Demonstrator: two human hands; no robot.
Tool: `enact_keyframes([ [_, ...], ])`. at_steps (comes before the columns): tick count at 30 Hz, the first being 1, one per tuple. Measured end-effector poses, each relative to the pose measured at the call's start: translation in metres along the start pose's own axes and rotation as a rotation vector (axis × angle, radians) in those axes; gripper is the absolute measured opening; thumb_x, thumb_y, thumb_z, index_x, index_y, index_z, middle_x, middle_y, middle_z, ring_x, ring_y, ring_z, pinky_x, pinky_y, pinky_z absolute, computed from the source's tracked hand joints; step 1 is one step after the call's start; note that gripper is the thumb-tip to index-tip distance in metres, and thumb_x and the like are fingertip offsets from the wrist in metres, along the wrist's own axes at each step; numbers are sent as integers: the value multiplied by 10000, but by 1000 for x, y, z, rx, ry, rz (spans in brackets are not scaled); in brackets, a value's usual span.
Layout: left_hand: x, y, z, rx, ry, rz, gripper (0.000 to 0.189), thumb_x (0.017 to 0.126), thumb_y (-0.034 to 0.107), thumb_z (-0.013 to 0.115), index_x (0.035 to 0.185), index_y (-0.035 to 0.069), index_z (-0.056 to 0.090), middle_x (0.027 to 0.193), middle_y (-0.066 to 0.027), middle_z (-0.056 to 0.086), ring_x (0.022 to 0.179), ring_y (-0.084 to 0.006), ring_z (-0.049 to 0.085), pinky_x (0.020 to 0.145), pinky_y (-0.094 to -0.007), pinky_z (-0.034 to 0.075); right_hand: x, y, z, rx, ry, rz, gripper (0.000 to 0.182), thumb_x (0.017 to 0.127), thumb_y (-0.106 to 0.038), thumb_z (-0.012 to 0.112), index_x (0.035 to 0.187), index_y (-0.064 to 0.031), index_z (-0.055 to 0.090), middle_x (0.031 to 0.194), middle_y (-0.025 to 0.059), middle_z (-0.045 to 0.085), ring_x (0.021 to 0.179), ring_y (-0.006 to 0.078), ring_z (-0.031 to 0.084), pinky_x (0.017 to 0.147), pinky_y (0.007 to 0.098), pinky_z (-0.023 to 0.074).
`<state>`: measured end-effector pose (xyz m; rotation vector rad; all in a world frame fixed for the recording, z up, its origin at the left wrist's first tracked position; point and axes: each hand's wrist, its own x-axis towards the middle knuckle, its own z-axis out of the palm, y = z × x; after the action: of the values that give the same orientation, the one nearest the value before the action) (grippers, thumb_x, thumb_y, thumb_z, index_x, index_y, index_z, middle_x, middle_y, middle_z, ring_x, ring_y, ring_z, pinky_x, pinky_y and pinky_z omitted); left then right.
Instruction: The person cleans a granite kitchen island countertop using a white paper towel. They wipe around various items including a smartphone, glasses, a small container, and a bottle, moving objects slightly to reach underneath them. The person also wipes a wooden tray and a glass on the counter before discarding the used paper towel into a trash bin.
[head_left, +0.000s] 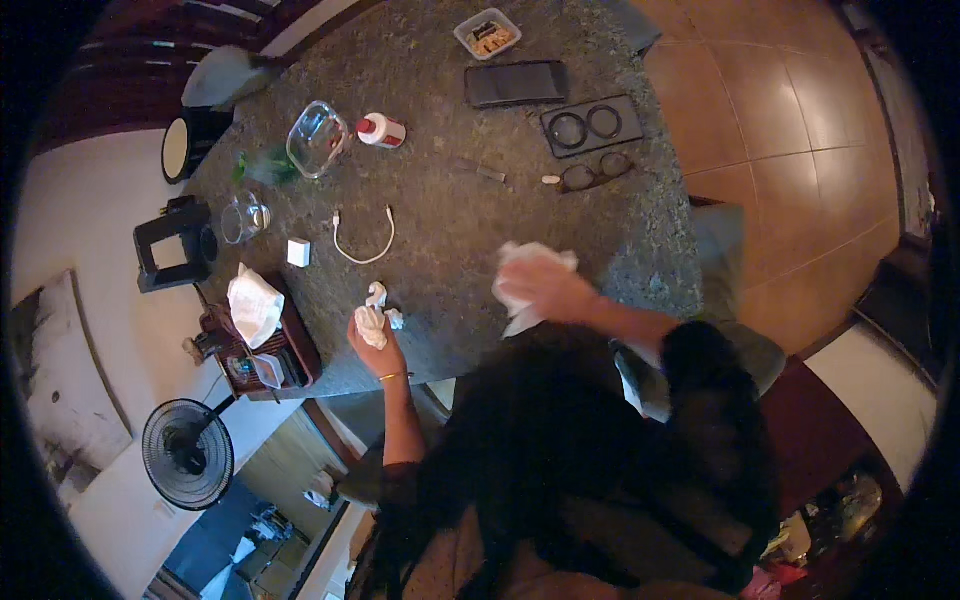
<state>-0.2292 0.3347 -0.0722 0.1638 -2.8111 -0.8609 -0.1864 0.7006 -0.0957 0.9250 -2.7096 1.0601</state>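
Observation:
My left hand (374, 355) is at the table's near edge, fingers around a crumpled white tissue (370, 324). Two smaller crumpled tissue pieces, one above it (376, 293) and one to its right (395, 319), lie close to the fingertips. Further right, my right hand (541, 286) is blurred and lies over a white tissue or cloth (517, 319), pressed to the stone-patterned tabletop (450, 247). Its fingers rest on top of the cloth, whose edges show around the hand.
Beyond the hands lie a white cable (365, 260), a white charger block (298, 253), eyeglasses (598, 174) and a red-capped bottle (384, 131). Glass containers (291, 150) and a glass mug (235, 223) stand left. A wooden tray (304, 352) holds napkins (256, 306). Far back is a food tub (516, 34).

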Motion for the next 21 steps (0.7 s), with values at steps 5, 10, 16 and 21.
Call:
enact_keyframes([
  [5, -10, 5, 6, -245, -22, -150, 418, 811, 114, 709, 1177, -19, 558, 1175, -160, 572, 1128, -292, 529, 998, -384, 383, -80, 21, -79, -242, -91, 412, 491, 900, -282, 524, 1365, -128, 491, 1466, 140, 363, 1373, 344, 313, 1103, 509, 258],
  [10, -16, 6, -3, -296, -63, -321, 399, 810, 112, 703, 1163, -12, 564, 1139, -158, 585, 1057, -290, 566, 950, -371, 416, -127, -4, -88, -329, 124, 725, 544, 993, -412, 375, 1436, -98, 405, 1534, 189, 242, 1428, 363, 190, 1128, 464, 199],
  [16, -16, 12, 0, -371, -25, -241, 314, 839, 124, 702, 1097, 33, 549, 794, -38, 616, 585, -90, 557, 492, -234, 438, 5, -51, 22, 306, 89, 870, 489, 892, -362, 573, 1272, -58, 534, 1307, 207, 471, 1289, 394, 381, 1090, 496, 273],
  [21, -10, 0, -17, -371, -29, -282, 332, 828, 103, 693, 1105, -13, 550, 999, -107, 628, 883, -210, 604, 785, -349, 496, 88, -87, 91, 69, 174, -68, 456, 737, -281, 641, 1146, -83, 599, 1286, 161, 512, 1290, 350, 409, 1094, 526, 280],
])
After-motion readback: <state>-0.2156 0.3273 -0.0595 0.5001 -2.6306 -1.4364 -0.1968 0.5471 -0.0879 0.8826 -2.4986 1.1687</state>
